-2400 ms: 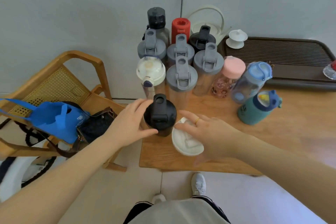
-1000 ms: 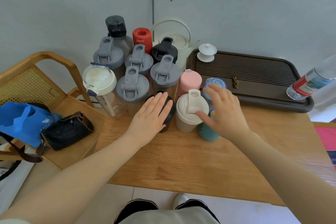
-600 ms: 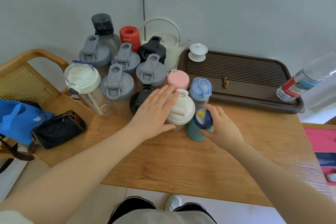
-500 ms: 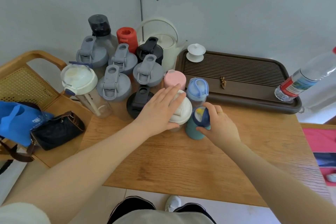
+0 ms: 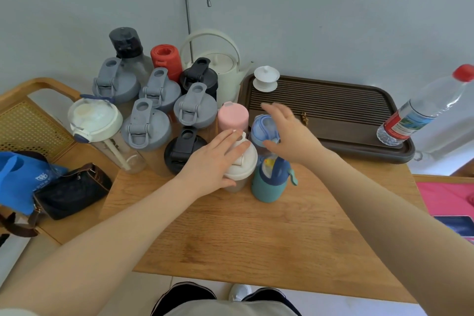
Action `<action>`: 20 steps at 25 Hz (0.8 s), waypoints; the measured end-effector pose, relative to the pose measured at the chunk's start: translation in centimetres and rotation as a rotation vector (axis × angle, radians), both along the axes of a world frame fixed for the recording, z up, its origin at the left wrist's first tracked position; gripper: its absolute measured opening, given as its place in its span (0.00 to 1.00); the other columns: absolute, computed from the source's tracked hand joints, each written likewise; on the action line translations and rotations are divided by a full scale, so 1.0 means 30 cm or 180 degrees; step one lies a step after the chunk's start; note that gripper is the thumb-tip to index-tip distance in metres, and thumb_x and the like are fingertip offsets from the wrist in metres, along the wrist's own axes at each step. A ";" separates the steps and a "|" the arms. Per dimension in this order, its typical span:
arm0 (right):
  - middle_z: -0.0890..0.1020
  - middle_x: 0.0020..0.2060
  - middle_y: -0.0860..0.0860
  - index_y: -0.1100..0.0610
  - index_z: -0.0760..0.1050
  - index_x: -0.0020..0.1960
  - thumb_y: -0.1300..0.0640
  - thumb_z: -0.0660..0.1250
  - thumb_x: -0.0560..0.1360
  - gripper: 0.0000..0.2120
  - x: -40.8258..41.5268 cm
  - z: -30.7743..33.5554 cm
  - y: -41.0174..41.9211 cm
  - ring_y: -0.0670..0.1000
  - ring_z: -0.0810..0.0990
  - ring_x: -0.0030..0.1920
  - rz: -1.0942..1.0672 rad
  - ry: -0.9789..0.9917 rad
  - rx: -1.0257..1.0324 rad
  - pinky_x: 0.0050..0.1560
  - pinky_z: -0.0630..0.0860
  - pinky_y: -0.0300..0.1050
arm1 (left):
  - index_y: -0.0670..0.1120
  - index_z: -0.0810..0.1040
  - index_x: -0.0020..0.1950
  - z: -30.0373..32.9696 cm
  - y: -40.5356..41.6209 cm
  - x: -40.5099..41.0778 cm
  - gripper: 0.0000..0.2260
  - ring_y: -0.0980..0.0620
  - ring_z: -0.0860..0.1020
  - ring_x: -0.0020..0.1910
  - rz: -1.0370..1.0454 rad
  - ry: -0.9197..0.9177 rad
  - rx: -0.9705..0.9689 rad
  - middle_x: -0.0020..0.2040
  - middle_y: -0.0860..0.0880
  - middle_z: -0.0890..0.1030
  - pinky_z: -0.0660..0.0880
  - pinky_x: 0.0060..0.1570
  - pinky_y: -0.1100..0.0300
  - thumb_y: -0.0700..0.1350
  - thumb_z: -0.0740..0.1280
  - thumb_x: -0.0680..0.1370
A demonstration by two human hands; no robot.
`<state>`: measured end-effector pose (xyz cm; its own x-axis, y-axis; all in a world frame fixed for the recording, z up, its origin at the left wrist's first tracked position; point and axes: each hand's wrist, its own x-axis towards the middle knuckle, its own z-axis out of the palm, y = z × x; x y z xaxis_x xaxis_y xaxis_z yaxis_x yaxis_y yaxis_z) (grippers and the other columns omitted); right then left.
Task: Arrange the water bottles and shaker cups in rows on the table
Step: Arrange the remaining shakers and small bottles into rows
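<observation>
Bottles and shaker cups stand packed at the back left of the wooden table (image 5: 256, 238). My left hand (image 5: 213, 161) lies on the lid of a white shaker cup (image 5: 243, 164), thumb against its side. A black-lidded shaker (image 5: 183, 152) stands left of it, and a teal bottle with a blue lid (image 5: 272, 182) right of it. My right hand (image 5: 289, 133) hovers with spread fingers, blurred, at a light-blue-lidded bottle (image 5: 264, 128). A pink-lidded bottle (image 5: 233, 117) stands behind the white cup. Several grey-lidded shakers (image 5: 146, 128) fill the rows behind.
A dark tea tray (image 5: 333, 115) with a small white lidded cup (image 5: 266, 79) lies at the back right. A clear plastic bottle with a red cap (image 5: 420, 113) leans at its right end. A white kettle (image 5: 218, 67) stands behind. A chair (image 5: 33, 110) with bags is at the left.
My right hand has let go of the teal bottle and risen to the light-blue-lidded bottle behind it. My left hand stays on the white shaker cup.
</observation>
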<state>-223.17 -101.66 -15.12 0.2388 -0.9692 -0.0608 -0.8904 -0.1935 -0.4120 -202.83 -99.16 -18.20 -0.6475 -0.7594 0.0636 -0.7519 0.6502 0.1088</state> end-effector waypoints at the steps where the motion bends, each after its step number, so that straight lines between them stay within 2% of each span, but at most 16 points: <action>1: 0.57 0.73 0.57 0.50 0.53 0.73 0.56 0.68 0.71 0.36 0.012 -0.005 -0.029 0.62 0.66 0.67 0.0163 0.0243 0.0214 0.63 0.70 0.54 | 0.46 0.60 0.72 0.001 0.000 0.003 0.40 0.45 0.55 0.74 0.0013 0.0032 -0.0008 0.74 0.44 0.59 0.69 0.62 0.52 0.51 0.75 0.65; 3: 0.60 0.70 0.58 0.49 0.55 0.72 0.56 0.67 0.71 0.34 0.023 -0.020 -0.060 0.63 0.71 0.62 0.0295 0.0664 0.0278 0.55 0.74 0.54 | 0.46 0.62 0.71 0.002 -0.001 0.008 0.40 0.45 0.58 0.73 0.0031 0.0067 0.0022 0.74 0.43 0.62 0.71 0.59 0.51 0.51 0.76 0.64; 5: 0.63 0.67 0.59 0.49 0.56 0.71 0.54 0.66 0.72 0.32 0.024 -0.032 -0.067 0.63 0.73 0.58 0.0126 0.0805 0.0054 0.50 0.76 0.54 | 0.48 0.60 0.72 0.002 -0.001 0.010 0.40 0.46 0.55 0.74 0.0035 0.0075 0.0088 0.75 0.45 0.59 0.71 0.60 0.52 0.51 0.75 0.65; 7: 0.64 0.66 0.59 0.49 0.55 0.71 0.51 0.65 0.73 0.31 0.041 -0.043 -0.059 0.62 0.73 0.57 -0.0123 0.0866 -0.0115 0.49 0.77 0.54 | 0.50 0.56 0.73 0.005 0.001 0.009 0.39 0.49 0.51 0.75 0.0054 0.0050 0.0141 0.76 0.47 0.54 0.68 0.62 0.54 0.52 0.73 0.68; 10: 0.64 0.67 0.58 0.47 0.52 0.73 0.49 0.65 0.73 0.33 0.057 -0.065 -0.042 0.61 0.72 0.59 -0.0075 0.0817 -0.0248 0.51 0.77 0.55 | 0.51 0.52 0.74 0.009 0.002 0.009 0.39 0.49 0.49 0.75 0.0061 -0.0038 0.0213 0.77 0.50 0.50 0.66 0.64 0.54 0.52 0.71 0.70; 12: 0.62 0.70 0.57 0.47 0.47 0.74 0.48 0.68 0.72 0.40 0.020 -0.066 -0.015 0.59 0.71 0.63 -0.0129 0.0306 -0.0098 0.56 0.75 0.55 | 0.52 0.51 0.74 0.010 0.002 0.008 0.39 0.47 0.51 0.74 0.0082 -0.0089 0.0321 0.77 0.51 0.48 0.63 0.66 0.53 0.52 0.70 0.70; 13: 0.61 0.72 0.56 0.48 0.46 0.75 0.48 0.69 0.71 0.42 -0.018 -0.072 0.010 0.58 0.69 0.66 -0.0289 -0.0208 0.0081 0.60 0.73 0.54 | 0.52 0.50 0.74 0.008 0.001 0.007 0.39 0.46 0.52 0.74 0.0081 -0.0135 0.0328 0.77 0.50 0.48 0.61 0.67 0.53 0.52 0.70 0.71; 15: 0.60 0.74 0.54 0.49 0.46 0.75 0.50 0.71 0.69 0.44 -0.109 -0.100 0.087 0.54 0.67 0.68 -0.0757 -0.1410 0.0771 0.63 0.70 0.51 | 0.50 0.52 0.74 0.004 0.000 0.003 0.39 0.45 0.54 0.73 0.0056 -0.0162 0.0225 0.77 0.49 0.49 0.59 0.69 0.53 0.52 0.71 0.70; 16: 0.61 0.73 0.52 0.49 0.47 0.75 0.52 0.73 0.68 0.45 -0.141 -0.126 0.138 0.52 0.69 0.66 -0.0779 -0.1614 0.1171 0.62 0.71 0.49 | 0.49 0.54 0.74 0.002 -0.001 0.002 0.39 0.44 0.56 0.73 0.0050 -0.0114 0.0174 0.77 0.48 0.51 0.59 0.68 0.52 0.51 0.71 0.69; 18: 0.66 0.69 0.48 0.50 0.50 0.74 0.53 0.76 0.65 0.47 -0.150 -0.204 0.220 0.49 0.72 0.61 -0.0456 -0.1093 0.1561 0.56 0.73 0.43 | 0.49 0.56 0.73 -0.001 -0.004 0.004 0.39 0.43 0.58 0.72 0.0053 -0.0019 0.0158 0.76 0.47 0.53 0.61 0.67 0.50 0.51 0.73 0.68; 19: 0.70 0.66 0.48 0.50 0.52 0.73 0.54 0.76 0.64 0.46 -0.133 -0.246 0.241 0.49 0.75 0.59 -0.0414 -0.1014 0.1465 0.54 0.73 0.42 | 0.49 0.56 0.73 -0.002 -0.005 0.005 0.38 0.43 0.58 0.72 0.0053 0.0000 0.0173 0.76 0.47 0.54 0.62 0.67 0.49 0.51 0.73 0.68; 20: 0.73 0.62 0.47 0.50 0.55 0.71 0.55 0.77 0.64 0.43 -0.109 -0.275 0.247 0.49 0.77 0.56 -0.0541 -0.1186 0.1323 0.53 0.75 0.42 | 0.49 0.56 0.73 -0.003 -0.005 0.006 0.38 0.43 0.58 0.72 0.0054 -0.0009 0.0188 0.76 0.48 0.53 0.62 0.67 0.49 0.51 0.73 0.68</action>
